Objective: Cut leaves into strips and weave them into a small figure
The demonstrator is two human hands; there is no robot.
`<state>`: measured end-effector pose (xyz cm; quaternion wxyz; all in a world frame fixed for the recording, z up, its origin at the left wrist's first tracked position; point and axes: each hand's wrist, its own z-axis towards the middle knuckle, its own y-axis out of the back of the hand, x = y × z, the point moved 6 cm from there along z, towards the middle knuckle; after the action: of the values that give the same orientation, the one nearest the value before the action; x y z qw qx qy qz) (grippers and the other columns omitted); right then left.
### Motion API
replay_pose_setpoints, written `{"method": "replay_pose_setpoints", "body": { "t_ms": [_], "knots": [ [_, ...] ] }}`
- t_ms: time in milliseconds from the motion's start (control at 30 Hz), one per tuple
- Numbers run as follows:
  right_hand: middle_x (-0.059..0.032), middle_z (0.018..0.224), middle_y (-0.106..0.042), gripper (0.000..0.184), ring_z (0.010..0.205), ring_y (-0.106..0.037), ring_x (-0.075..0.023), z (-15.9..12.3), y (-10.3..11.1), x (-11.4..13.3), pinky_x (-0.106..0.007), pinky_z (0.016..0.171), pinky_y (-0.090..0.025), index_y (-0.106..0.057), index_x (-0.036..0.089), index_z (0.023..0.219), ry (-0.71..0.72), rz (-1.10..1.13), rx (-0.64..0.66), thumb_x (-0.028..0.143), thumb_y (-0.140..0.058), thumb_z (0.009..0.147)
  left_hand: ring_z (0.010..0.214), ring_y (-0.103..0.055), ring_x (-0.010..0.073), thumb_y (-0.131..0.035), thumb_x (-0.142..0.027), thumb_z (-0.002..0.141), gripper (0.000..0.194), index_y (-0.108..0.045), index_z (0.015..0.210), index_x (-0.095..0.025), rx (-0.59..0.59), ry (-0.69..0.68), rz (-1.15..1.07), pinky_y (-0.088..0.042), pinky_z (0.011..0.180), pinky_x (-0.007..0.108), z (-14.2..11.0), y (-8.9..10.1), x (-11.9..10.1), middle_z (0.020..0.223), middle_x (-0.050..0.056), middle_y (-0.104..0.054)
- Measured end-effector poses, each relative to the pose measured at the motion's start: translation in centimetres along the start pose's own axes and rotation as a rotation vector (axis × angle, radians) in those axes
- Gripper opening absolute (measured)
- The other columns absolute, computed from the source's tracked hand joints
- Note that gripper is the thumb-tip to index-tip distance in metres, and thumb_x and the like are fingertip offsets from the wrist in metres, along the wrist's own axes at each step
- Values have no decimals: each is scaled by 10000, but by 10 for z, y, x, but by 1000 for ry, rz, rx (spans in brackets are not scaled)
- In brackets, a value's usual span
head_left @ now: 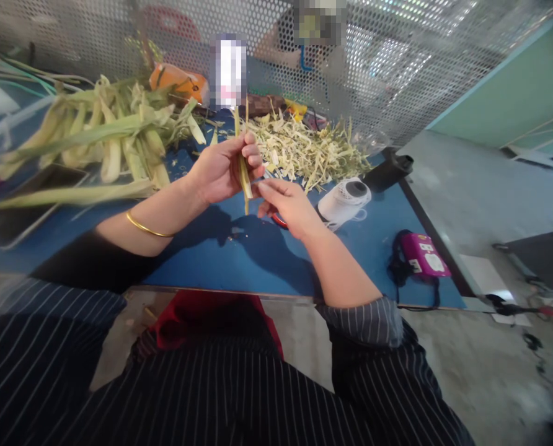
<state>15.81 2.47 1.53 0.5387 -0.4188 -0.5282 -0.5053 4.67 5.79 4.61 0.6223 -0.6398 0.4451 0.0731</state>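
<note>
Centrally: one bundle of narrow plant strips [243, 170], pale green to straw-yellow, near upright in the middle of the frame, over the blue tabletop [202, 266]. Left hand [225, 164], one: grasping the bundle partway along, thumb and curled fingers around it, lower ends projecting beneath. Right hand [297, 210], one: fingers drawn together at the right of those lower ends; whether they pinch a strip or only rest beside it, I cannot tell. Beneath that hand, one red loop [280, 220], perhaps a scissor handle, though too much covered to be certain. Right of centre, one cone of white thread [341, 204], tilted, a loose curl at its side, a black cylinder [390, 173] beyond it. Upper left, long leafy husks [118, 142], heaped; above centre, pale shredded trimmings [299, 148], a broad pile. Handling notes, by judgement: grip firm enough to hold the strips parallel, light enough not to crush or split them; left fingers best set close to where the right works, so that the free ends do not splay; ends evened before any pressure is put on them; fine work done by the right fingertips in short, steady movements, clear of the red loop and the loose thread, which could snag.
</note>
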Motion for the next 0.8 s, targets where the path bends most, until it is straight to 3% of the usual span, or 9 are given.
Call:
{"method": "replay_pose_setpoints", "body": {
  "t_ms": [67,133,333,467,600,800],
  "knots": [
    [-18,880,-688,267,556,-603,-57,-3,-13,-6,-192,502,-410,-647,183,897,-65,5,169,433,-569,847,465,-508,69,-374,-184,963,289,-505,706,-168,16,-35,-66,-543,617,237,1,1,-7,535,-45,-419],
    [-27,903,-701,228,565,-618,-57,-5,-20,-12,-182,499,-418,-656,179,934,-115,1,244,372,-590,832,467,-511,59,-353,-192,976,314,-495,698,-167,25,-67,-98,-545,646,235,3,4,-13,536,-47,-426],
    [22,643,-635,147,472,-534,-44,-2,-14,-19,-175,457,-408,-661,156,782,-160,95,119,297,-681,744,496,-554,73,-410,-210,960,248,-553,762,-167,-43,-40,-48,-530,591,202,6,8,-7,578,-25,-512],
    [32,605,-608,114,472,-541,-52,-2,-13,-18,-182,463,-423,-628,164,710,-148,145,129,264,-670,746,437,-493,69,-424,-187,946,221,-549,764,-172,2,-14,-15,-500,519,187,7,5,3,529,-42,-458],
    [32,625,-614,110,494,-566,-60,-2,-14,-20,-182,471,-438,-631,168,746,-151,129,157,275,-654,758,357,-370,52,-456,-170,924,197,-531,742,-182,-29,-13,-22,-381,396,152,8,9,6,479,-70,-361],
    [38,601,-605,132,474,-546,-56,0,-13,-23,-183,458,-429,-612,174,736,-145,154,136,292,-660,768,375,-391,49,-421,-192,942,225,-544,755,-168,23,-24,2,-354,392,156,8,6,5,526,-48,-415]
  ]
}}
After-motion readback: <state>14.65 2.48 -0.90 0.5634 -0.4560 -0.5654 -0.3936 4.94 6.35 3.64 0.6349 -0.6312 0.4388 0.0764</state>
